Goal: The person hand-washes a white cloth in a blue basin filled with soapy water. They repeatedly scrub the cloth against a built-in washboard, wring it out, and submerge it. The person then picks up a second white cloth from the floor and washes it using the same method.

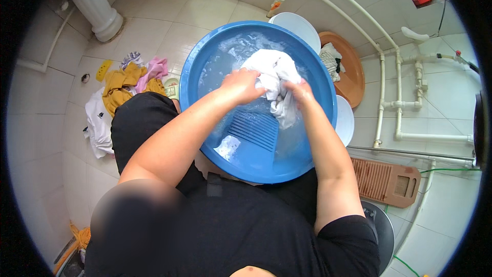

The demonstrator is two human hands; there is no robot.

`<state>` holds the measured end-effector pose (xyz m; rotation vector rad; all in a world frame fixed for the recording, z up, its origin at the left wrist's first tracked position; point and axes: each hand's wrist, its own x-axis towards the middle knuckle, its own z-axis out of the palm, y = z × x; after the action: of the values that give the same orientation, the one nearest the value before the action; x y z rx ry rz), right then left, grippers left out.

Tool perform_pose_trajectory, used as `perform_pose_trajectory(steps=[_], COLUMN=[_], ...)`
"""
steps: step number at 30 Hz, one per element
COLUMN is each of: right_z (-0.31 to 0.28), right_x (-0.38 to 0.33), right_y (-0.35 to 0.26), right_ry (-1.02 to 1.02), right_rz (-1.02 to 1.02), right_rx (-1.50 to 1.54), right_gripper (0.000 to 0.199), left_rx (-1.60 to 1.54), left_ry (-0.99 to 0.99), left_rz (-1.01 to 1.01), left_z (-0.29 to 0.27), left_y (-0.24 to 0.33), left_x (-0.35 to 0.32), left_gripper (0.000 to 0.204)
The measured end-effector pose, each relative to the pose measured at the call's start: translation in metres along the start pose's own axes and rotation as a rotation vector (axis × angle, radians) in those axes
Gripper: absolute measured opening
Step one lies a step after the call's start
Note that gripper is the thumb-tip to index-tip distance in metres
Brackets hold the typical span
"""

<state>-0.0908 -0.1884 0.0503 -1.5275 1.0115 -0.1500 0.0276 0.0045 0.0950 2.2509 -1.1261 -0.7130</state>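
A bunched, wet white garment (pixel 279 69) is held above the water in a big round blue basin (pixel 190 77). My left hand (pixel 242 87) grips its left side, fingers closed on the cloth. My right hand (pixel 301 93) is closed on the right side, and a twisted end hangs down between the hands toward the water. What kind of garment it is, I cannot tell. Ridges of a blue washboard (pixel 251 131) slope up at the basin's near side. To their left lies a white patch (pixel 227 147), too unclear to name. Suds float at the far side.
Mustard, pink and white clothes (pixel 123 84) lie on the tiled floor at left, near a yellow object (pixel 103 70). A brown basin (pixel 353 82) with striped cloth stands at right. A brown washboard (pixel 382 180), wall pipes (pixel 382 97) and a white pedestal (pixel 92 7) surround me.
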Motion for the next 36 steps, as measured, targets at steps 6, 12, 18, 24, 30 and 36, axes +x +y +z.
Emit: perform_pose_trajectory(steps=[6, 12, 18, 24, 30, 36], right_z=[-0.025, -0.02, -0.004, -0.034, -0.033, 0.018], right_x=[-0.072, -0.138, -0.183, -0.156, -0.135, -0.127], right_y=[-0.111, -0.187, -0.21, -0.14, -0.049, -0.042], right_ry=[-0.11, -0.222, -0.407, -0.312, -0.498, -0.442], right_rz=[-0.341, -0.643, -0.726, -0.672, 0.083, 0.288], right_rx=[0.426, 0.53, 0.571, 0.403, 0.471, 1.012], right_gripper=[0.028, 0.03, 0.039, 0.054, 0.061, 0.082], left_rx=[0.02, 0.004, -0.688, -1.75, -1.965, -2.065], left_ry=[0.071, 0.227, 0.427, 0.094, 0.12, -0.203], left_rz=[0.053, 0.165, 0.418, 0.044, 0.026, 0.187], left_z=[0.005, 0.011, 0.004, -0.022, -0.014, -0.005], left_y=[0.009, 0.016, 0.007, 0.021, 0.012, 0.033], left_x=[-0.002, 0.005, 0.027, 0.003, 0.003, -0.019], left_gripper=[0.096, 0.126, 0.089, 0.026, 0.024, 0.032])
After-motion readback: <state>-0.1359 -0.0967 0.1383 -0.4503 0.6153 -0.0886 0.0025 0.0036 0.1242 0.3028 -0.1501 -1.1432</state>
